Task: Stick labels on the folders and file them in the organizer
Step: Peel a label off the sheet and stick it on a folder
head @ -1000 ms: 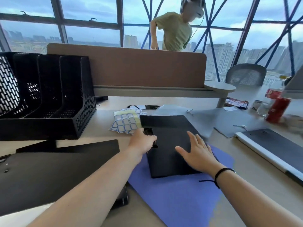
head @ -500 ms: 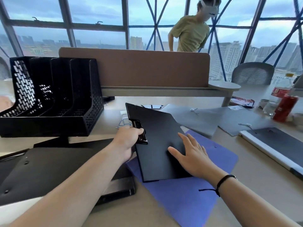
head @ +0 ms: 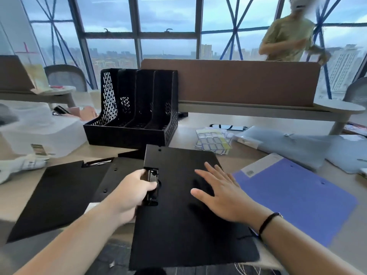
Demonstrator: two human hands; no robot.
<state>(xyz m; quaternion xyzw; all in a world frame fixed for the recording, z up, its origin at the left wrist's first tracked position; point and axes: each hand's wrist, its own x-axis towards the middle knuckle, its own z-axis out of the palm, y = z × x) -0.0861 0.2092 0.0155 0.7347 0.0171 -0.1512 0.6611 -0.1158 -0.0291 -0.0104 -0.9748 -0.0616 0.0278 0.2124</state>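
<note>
Head view looks down on a pale beige tabletop [head: 248,120] spread with office things, backed by a brown felt divider panel [head: 238,80]. Nearest the camera lies the task's thing, a large black plastic clip folder [head: 184,225], flat and slightly overhanging the near edge of the tabletop, its far end pointing toward the organizer. To its left another open black folder [head: 59,195] lies flat, partly tucked under the first. To its right sits a blue-violet plastic folder [head: 294,195], its left edge just beside the black one, and beyond that a grey translucent folder [head: 288,143] lies near the divider's foot. The black mesh file organizer [head: 135,116] with its upright slots stands on the tabletop beyond the black folders, near but apart from them; I cannot tell whether anything is in the slots. Between the organizer and the grey folder lie sheets of blue-bordered sticker labels [head: 213,140]. The left hand [head: 135,189] has its fingers curled round the black metal clip [head: 152,187] at the left edge of the near folder, gripping it. The right hand [head: 222,191], a dark band at its wrist, is released, fingers straight and spread, palm lying on the folder's cover. A person in an olive shirt [head: 288,40] stands blurred behind the divider.
</note>
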